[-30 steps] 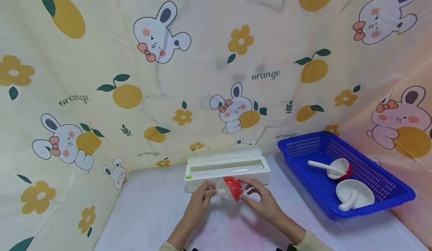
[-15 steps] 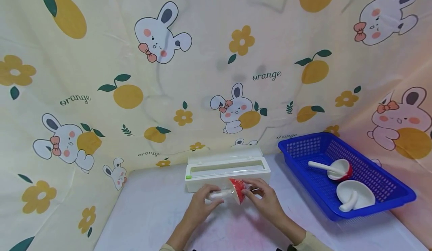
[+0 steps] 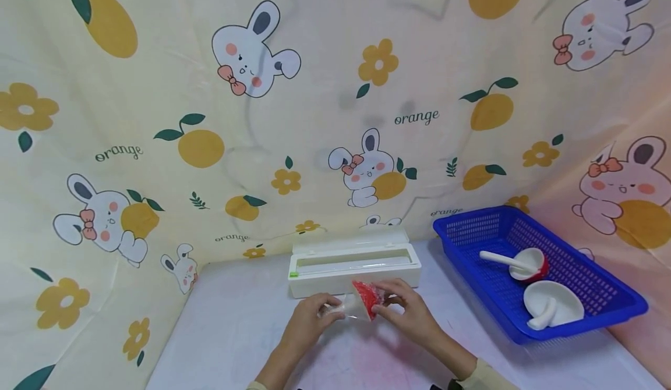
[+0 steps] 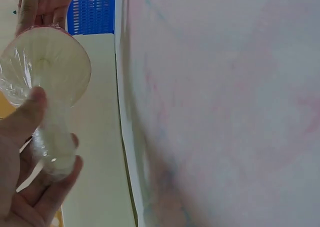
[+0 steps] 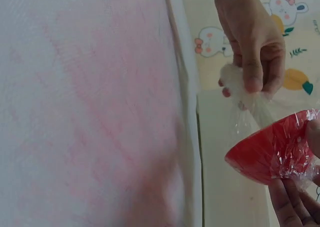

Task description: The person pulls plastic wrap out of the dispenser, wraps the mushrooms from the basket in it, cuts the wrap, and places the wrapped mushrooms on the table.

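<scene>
left hand [image 3: 308, 320] and right hand [image 3: 410, 309] pinch a wrapped ladle [image 3: 366, 301] above pink-stained table [image 3: 362, 361], rabbit-print cloth [image 3: 314, 105] behind

Crinkled glossy plastic film [image 5: 294, 159], smooth wrapped ladle [image 5: 257, 149], plastic basket [image 3: 576, 270]

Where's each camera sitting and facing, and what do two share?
Head: on the head, facing forward and down at the wrapped ladle; left hand, right hand and forearms show.
Left wrist: worn there, facing the ladle's pale inside; both hands show, cropped.
Right wrist: worn there, facing the ladle's red outside; both hands show, right cropped.
Both wrist views share the ladle, from opposite sides.
</scene>
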